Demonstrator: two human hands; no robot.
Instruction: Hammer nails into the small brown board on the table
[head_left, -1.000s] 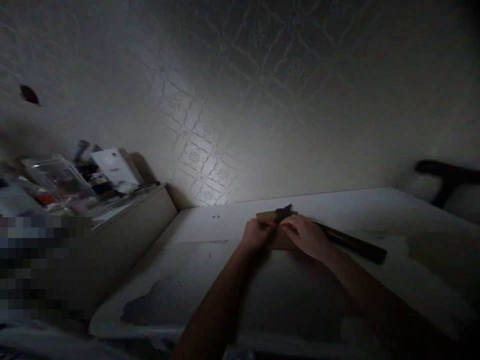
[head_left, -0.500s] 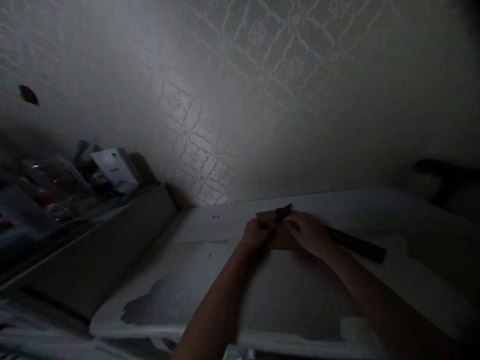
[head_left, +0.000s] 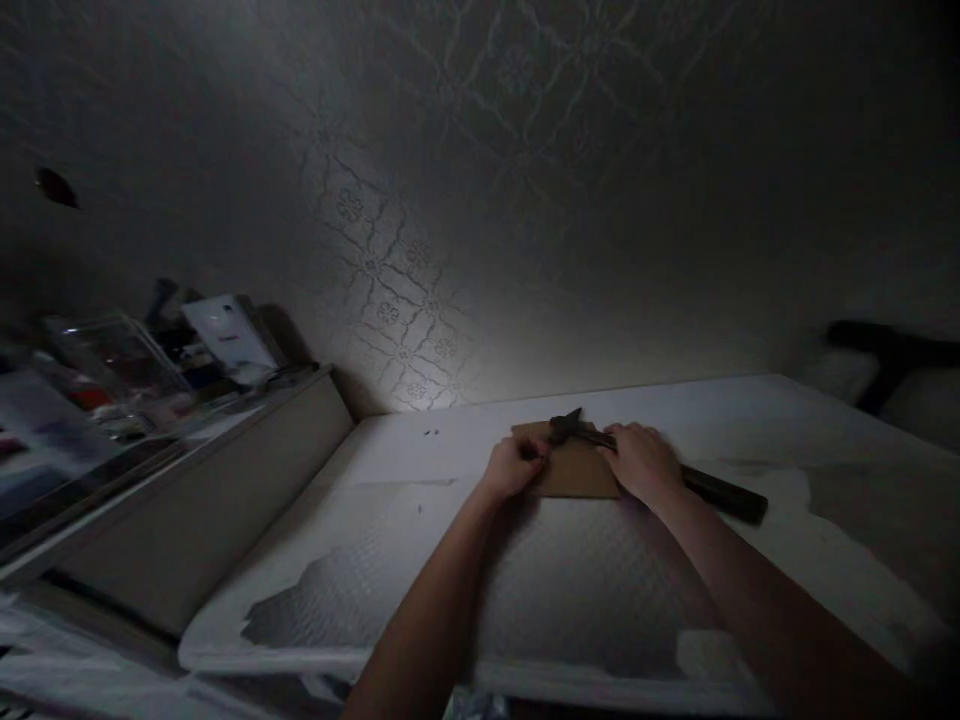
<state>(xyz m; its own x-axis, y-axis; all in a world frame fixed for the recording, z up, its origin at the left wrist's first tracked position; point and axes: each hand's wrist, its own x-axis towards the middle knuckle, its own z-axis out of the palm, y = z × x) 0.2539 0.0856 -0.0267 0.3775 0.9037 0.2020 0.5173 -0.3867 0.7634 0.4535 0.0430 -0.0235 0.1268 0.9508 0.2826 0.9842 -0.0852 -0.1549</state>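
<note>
The fingers of the right hand (head_left: 641,460) are curled over the shaft of a hammer (head_left: 726,494), closed around it partway along its length. The thumb and index finger of the left hand (head_left: 516,470) are bent nearly together beside the hammer head (whether a small item is pinched between them is not discernible in this light). Key relation: the hammer's long axis runs obliquely, head at the far left and dark grip end at the near right, passing beneath the right palm; the left fingertips are nearer the head, and the right hand alone spans the shaft. The head, its pointed end directed away from the person, is over a flat piece of brown cardboard (head_left: 577,476); the grip end extends past the cardboard's right edge. The cardboard is on a worn white table (head_left: 397,455), where small dark bits (head_left: 431,432) are visible to the left. Farther left, a white box (head_left: 231,332) stands on a cabinet (head_left: 247,470); behind the table is a patterned wall (head_left: 480,250).
</note>
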